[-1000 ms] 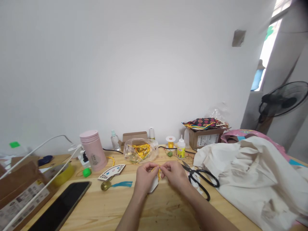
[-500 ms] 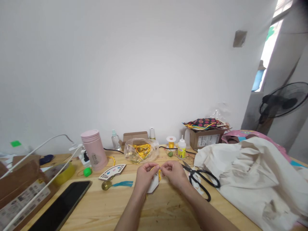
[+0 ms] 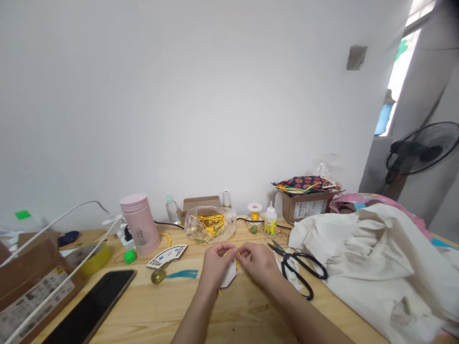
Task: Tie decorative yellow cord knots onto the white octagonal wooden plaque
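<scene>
Hands: the left hand (image 3: pixel 215 265) and right hand (image 3: pixel 260 263) are raised just above the wooden surface (image 3: pixel 244 315), close together at centre, which seems to bring the small work within both hands' reach.

Fingers: the left fingers (image 3: pixel 226 249) are closed in a pinch on a yellow cord (image 3: pixel 234 252), and the right fingers (image 3: pixel 246 248) are closed on it from the other side. How tightly they grip is too small to tell. Holding it from both sides appears to keep the cord taut.

Tag: a white octagonal tag (image 3: pixel 229 276) lies between the hands, directly below the cord, with the left hand overlapping its edge. A short end of cord shows below the left hand.

Supplies: a clear plastic bag of gold cord (image 3: pixel 210 224) and a spool of gold cord (image 3: pixel 254 211) sit just beyond the hands, easy to reach. A glue bottle (image 3: pixel 270 220) stands beside the spool.

Scissors: black-handled scissors (image 3: pixel 301 267) lie just beside the right hand, their blades pointing toward it, apparently kept ready.

Samples: a fan-shaped wooden ornament (image 3: pixel 167 256) and a brass bead (image 3: pixel 158 276) with a teal tassel (image 3: pixel 182 274) lie left of the hands.

Further off: a pink flask (image 3: pixel 139 224) and a black phone (image 3: pixel 89 306) are on the left, and a heap of white cloth (image 3: pixel 380 267) is on the right.
</scene>
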A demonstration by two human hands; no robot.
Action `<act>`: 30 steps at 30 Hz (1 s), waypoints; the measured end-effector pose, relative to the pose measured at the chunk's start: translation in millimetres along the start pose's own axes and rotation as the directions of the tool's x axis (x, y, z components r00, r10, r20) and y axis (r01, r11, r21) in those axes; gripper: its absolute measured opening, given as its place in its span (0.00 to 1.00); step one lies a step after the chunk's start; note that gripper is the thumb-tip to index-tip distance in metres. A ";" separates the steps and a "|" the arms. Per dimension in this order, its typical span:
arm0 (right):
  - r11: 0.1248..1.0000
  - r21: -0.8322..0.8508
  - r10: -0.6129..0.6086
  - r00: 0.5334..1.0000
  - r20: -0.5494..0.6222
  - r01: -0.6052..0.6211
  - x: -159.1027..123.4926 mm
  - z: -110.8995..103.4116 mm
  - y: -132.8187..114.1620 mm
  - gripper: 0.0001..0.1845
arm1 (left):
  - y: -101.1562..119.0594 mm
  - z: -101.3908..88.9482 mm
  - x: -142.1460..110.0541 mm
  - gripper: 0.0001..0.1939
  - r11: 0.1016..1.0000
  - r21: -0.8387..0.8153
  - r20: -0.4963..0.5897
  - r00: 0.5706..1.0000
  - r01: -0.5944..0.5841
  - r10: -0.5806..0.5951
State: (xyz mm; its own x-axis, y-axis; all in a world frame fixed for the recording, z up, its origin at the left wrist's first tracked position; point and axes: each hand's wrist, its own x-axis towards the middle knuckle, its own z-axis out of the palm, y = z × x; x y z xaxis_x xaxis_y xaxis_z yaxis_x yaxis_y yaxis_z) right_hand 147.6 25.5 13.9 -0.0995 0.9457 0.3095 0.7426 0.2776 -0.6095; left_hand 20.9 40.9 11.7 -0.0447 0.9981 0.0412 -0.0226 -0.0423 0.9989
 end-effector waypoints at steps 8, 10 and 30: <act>1.000 0.005 0.021 0.999 0.026 -0.021 0.0 -0.7 -0.3 0.12 | -4.6 -1.0 3.5 0.09 0.999 0.040 0.022 1.000 -0.009 0.008; 0.995 0.074 0.065 0.997 0.035 -0.068 1.7 0.5 0.3 0.11 | -4.3 -1.1 3.6 0.09 0.999 0.032 0.016 1.000 -0.012 0.012; 1.000 -0.007 0.009 0.997 -0.074 -0.009 0.5 -2.3 0.2 0.08 | 1.4 2.3 -0.7 0.11 1.000 -0.026 0.051 0.999 0.017 -0.015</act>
State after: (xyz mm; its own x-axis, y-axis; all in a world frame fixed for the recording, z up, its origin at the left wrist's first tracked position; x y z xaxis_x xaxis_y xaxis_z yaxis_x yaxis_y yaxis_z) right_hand 149.3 25.6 15.7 -0.0434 0.9329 0.3575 0.7483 0.2675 -0.6071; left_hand 23.2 40.3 13.2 0.0069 0.9996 0.0272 -0.0494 -0.0268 0.9984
